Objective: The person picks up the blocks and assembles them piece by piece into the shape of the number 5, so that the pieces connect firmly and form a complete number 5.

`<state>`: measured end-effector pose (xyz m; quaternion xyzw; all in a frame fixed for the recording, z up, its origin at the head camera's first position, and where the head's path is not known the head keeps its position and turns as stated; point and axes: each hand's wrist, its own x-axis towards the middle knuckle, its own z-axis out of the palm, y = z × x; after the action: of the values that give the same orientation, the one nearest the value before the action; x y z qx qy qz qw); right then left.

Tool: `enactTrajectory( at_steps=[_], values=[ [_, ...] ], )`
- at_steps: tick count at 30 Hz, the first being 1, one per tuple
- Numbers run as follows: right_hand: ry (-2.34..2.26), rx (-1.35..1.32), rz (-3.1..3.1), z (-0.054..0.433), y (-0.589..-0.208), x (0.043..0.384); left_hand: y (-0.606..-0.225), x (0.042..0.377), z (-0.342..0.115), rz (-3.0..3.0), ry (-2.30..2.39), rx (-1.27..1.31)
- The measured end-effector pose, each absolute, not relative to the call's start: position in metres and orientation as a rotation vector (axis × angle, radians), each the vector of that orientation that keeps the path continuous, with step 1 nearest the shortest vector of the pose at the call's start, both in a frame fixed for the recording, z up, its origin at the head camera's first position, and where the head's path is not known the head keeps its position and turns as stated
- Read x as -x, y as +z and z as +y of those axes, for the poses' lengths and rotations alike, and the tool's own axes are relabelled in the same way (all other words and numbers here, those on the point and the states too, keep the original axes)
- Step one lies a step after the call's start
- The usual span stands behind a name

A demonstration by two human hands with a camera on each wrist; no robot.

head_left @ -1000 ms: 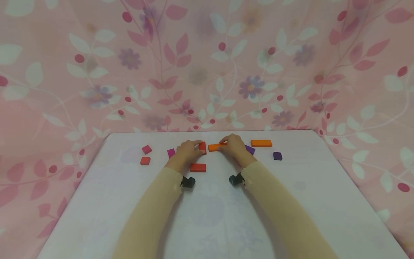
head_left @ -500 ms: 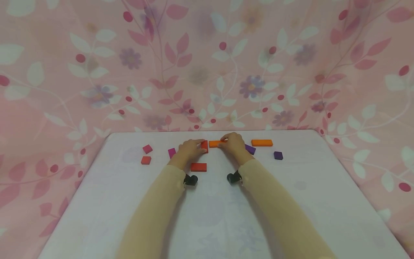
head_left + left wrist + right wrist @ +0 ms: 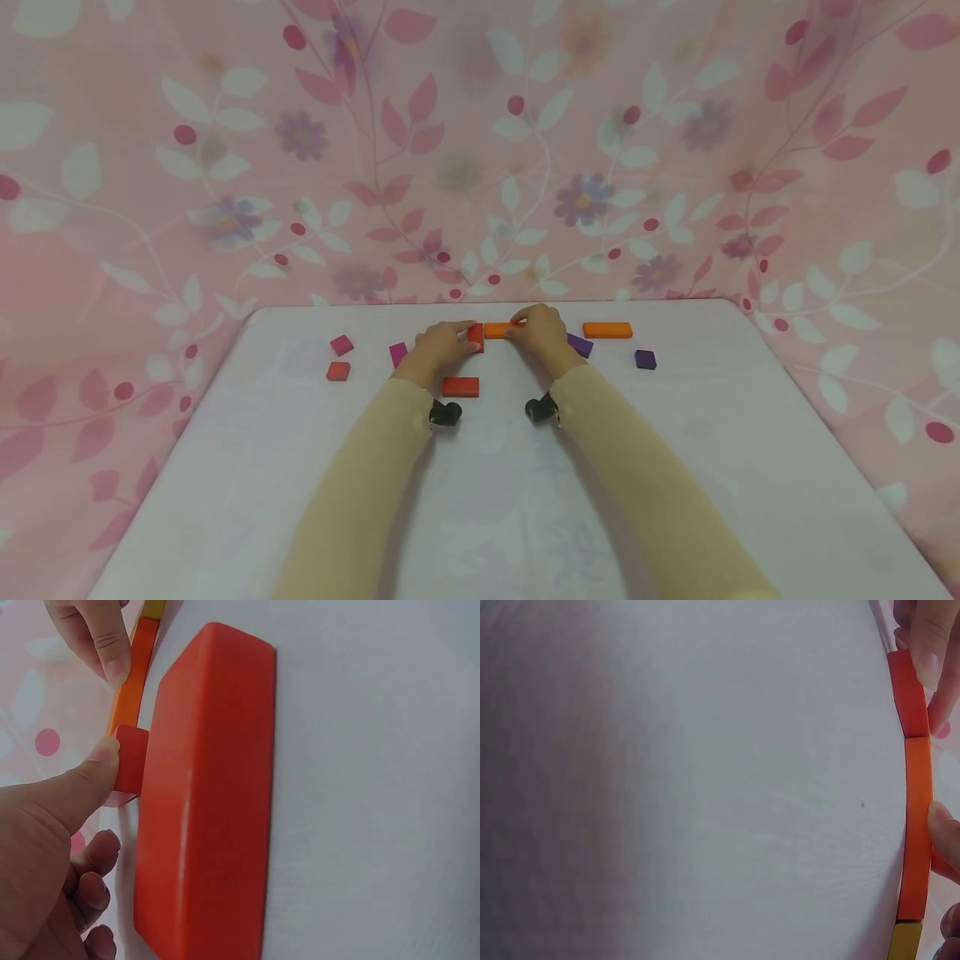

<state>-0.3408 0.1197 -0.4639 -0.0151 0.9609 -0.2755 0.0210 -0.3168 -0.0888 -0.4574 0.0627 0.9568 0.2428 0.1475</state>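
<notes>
Near the back edge of the table, my left hand (image 3: 442,346) pinches a red block (image 3: 909,694) between thumb and fingers. Beside it, my right hand (image 3: 542,330) grips a long orange block (image 3: 918,825), thumb on one side. The red block's end meets the orange block's end in the right wrist view. At the orange block's other end lies a yellow block (image 3: 905,941), mostly out of frame there and hidden behind my right hand in the head view. Another red block (image 3: 214,787) lies closer to me, large in the left wrist view.
To the left sit a pink block (image 3: 342,345), a coral-red block (image 3: 338,372) and a magenta block (image 3: 398,354), partly hidden. On the right are a purple block (image 3: 580,345), an orange block (image 3: 607,331) and a dark purple block (image 3: 645,360). A floral cloth (image 3: 465,167) rises behind the table.
Both hands have slid their blocks slightly toward the back edge. The left hand's red block has also shifted right, closing the gap to the orange block.
</notes>
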Motion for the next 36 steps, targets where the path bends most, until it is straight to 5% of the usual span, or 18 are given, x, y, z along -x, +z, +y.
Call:
enactTrajectory(
  at_steps=[36],
  values=[
    [-0.803,0.064,2.987,0.123,-0.464,0.348,-0.458,0.326,-0.08,2.748,0.631,-0.132]
  ],
)
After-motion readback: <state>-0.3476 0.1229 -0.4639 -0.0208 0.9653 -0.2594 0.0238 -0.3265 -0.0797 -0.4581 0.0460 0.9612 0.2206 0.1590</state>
